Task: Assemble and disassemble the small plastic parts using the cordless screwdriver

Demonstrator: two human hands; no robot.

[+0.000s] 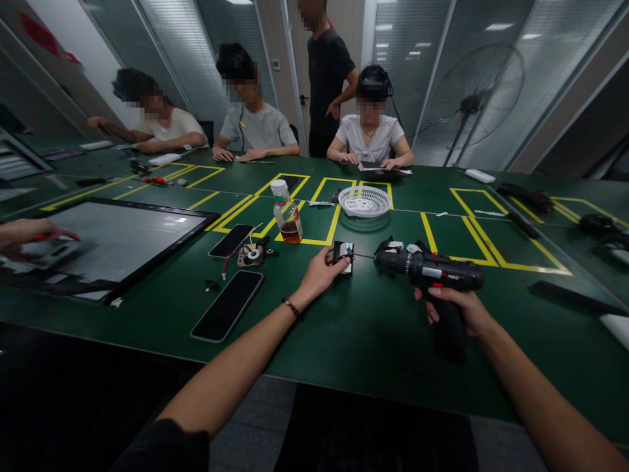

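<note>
My right hand (457, 308) is wrapped around the grip of a black cordless drill (437, 270), which points left across the table. A long thin bit (364, 255) runs from its chuck to a small black block (343, 267) with a pale top and a bit of blue. Fingers and thumb of my left hand (322, 270) pinch that block from its left side. Whether the bit tip touches the block or a screw in it, I cannot make out. Bits of white and black material sit on the drill's front end.
Left of my hands lie two phones (228, 306), a small part with wires (251, 254) and a bottle of brown liquid (289, 219). A white basket (364, 202) stands beyond. A co-worker's hand (39, 233) is over a large framed panel (132, 233). Several people are across the green table (304, 328).
</note>
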